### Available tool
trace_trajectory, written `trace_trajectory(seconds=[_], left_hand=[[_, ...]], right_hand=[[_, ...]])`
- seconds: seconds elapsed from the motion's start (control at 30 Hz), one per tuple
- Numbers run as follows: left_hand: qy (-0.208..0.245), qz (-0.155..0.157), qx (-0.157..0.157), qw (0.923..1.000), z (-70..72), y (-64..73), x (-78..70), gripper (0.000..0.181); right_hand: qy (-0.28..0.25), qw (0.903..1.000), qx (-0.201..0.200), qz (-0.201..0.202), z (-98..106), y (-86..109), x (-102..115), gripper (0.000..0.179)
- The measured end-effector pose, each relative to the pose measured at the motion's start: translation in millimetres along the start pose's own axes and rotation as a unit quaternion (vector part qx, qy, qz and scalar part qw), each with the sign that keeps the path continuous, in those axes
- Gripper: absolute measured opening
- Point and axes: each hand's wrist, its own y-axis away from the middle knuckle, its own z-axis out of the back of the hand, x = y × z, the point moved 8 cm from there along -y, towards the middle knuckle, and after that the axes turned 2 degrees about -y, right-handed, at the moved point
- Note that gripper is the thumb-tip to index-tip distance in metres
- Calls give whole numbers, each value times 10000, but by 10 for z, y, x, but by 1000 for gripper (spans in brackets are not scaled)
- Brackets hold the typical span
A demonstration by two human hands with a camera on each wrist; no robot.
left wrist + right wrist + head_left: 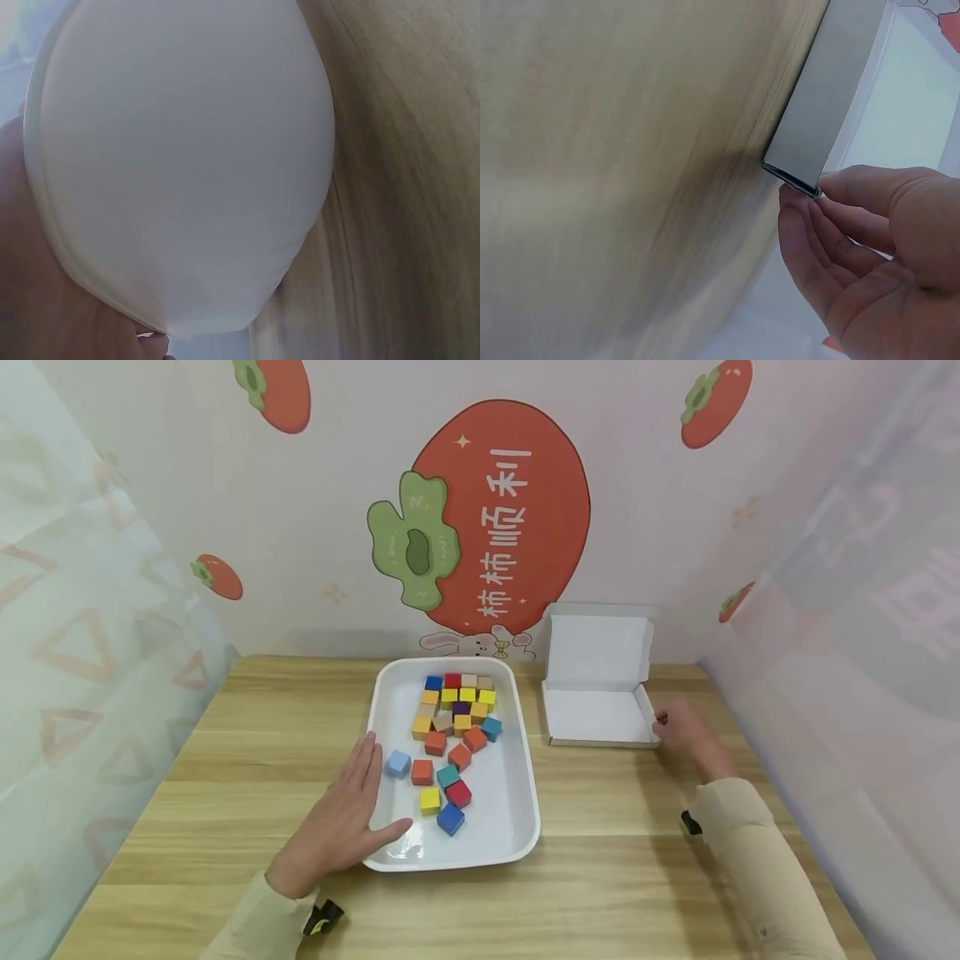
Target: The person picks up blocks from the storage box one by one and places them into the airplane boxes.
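A white tray holds several coloured wooden cubes, grouped more tightly toward its far end. My left hand lies along the tray's left side, fingers straight and thumb reaching over the near left part of the rim. In the left wrist view the tray's outer wall fills most of the picture, the hand at its edge. To the right stands a white cardboard box with its lid raised. My right hand pinches the box's near right corner between thumb and fingers, as the right wrist view shows.
Both containers stand on a wooden table. A patterned wall rises behind it, close to the tray and the raised lid. Pale side panels flank the table on the left and right.
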Motion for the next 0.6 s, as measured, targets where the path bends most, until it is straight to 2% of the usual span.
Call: trace_trajectory(seconds=[0.23, 0.4, 0.6], left_hand=[[-44, -27, 7, 10000, 9, -12, 2, 115], [-65, -120, -125, 9998, 46, -17, -21, 114], [-66, -139, -134, 9998, 48, 7, -22, 113]], right_hand=[[-160, 9995, 263, -121, -72, 146, 66, 21], [-281, 9992, 257, -98, -94, 234, 84, 20], [-245, 9994, 212, 109, -134, 346, 141, 21]])
